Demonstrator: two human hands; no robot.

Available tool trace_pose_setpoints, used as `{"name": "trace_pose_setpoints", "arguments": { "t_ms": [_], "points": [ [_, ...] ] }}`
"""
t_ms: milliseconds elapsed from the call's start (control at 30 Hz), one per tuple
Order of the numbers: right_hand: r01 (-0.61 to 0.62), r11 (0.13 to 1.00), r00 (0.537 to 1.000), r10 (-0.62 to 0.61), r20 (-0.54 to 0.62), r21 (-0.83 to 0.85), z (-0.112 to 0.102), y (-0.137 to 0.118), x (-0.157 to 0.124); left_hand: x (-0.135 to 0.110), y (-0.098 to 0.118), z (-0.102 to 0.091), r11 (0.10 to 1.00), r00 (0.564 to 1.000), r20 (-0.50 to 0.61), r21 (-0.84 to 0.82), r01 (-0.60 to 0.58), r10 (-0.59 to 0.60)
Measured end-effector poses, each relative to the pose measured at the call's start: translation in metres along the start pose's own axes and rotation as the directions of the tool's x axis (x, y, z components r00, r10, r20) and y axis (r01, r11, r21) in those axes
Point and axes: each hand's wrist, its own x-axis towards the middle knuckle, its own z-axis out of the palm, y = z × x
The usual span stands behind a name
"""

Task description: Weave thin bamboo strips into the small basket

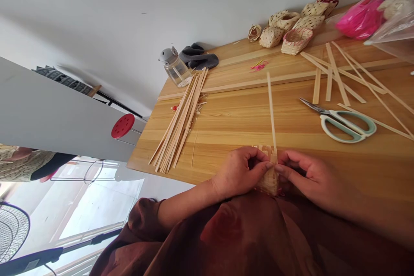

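Note:
A small woven basket [269, 183] sits at the table's near edge, against my clothing. My left hand [242, 170] is closed on its left side, thumb and forefinger pinching near the rim. From the right, my right hand [302, 170] pinches at the same corner, its thumb close to the left thumb. One long flat strip [271, 112] stands out from that corner and points away from me across the table. Short strip ends show along the far rim. Fingers hide part of the weave, and I cannot tell exactly which strip each pinch holds.
Scissors [346, 125] lie on the right, below several loose strips [338, 73]. A bundle of strips [181, 125] lies left, beside a clear bottle [176, 67]. Finished small baskets [297, 41] and a pink bag [360, 19] stand at the back right. A red stool [123, 126] is beyond the table.

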Motion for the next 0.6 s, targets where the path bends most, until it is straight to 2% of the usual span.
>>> {"name": "trace_pose_setpoints", "arguments": {
  "t_ms": [67, 200, 267, 367, 467, 600],
  "points": [
    [-0.022, 1.000, 1.000, 0.021, 0.009, 0.021, -0.0023, -0.0007, 0.0023, -0.0002, -0.0013, -0.0018, 0.999, 1.000, 0.029, -0.045, -0.002, 0.004],
    [0.066, 0.994, 0.992, -0.074, -0.104, -0.083, -0.0072, -0.0021, 0.0059, -0.0011, -0.0009, -0.0056, 0.985, 0.994, 0.103, -0.161, 0.059, -0.043],
    [0.071, 0.995, 0.993, -0.077, -0.084, -0.076, -0.0079, -0.0005, 0.0053, -0.0022, -0.0003, -0.0072, 0.975, 0.990, 0.128, -0.204, 0.085, -0.059],
    [0.002, 0.999, 1.000, -0.003, -0.028, -0.039, -0.0064, 0.0028, 0.0028, -0.0045, -0.0013, -0.0084, 0.951, 0.988, 0.138, -0.291, 0.109, -0.071],
    [-0.063, 0.998, 0.998, 0.063, 0.011, 0.022, -0.0042, 0.0033, 0.0015, -0.0062, -0.0048, -0.0078, 0.891, 0.987, 0.121, -0.429, 0.149, -0.107],
    [-0.087, 0.993, 0.996, 0.085, 0.042, 0.074, -0.0018, 0.0022, 0.0039, -0.0064, -0.0091, -0.0054, 0.807, 0.980, 0.081, -0.557, 0.196, -0.183]
  ]
}}
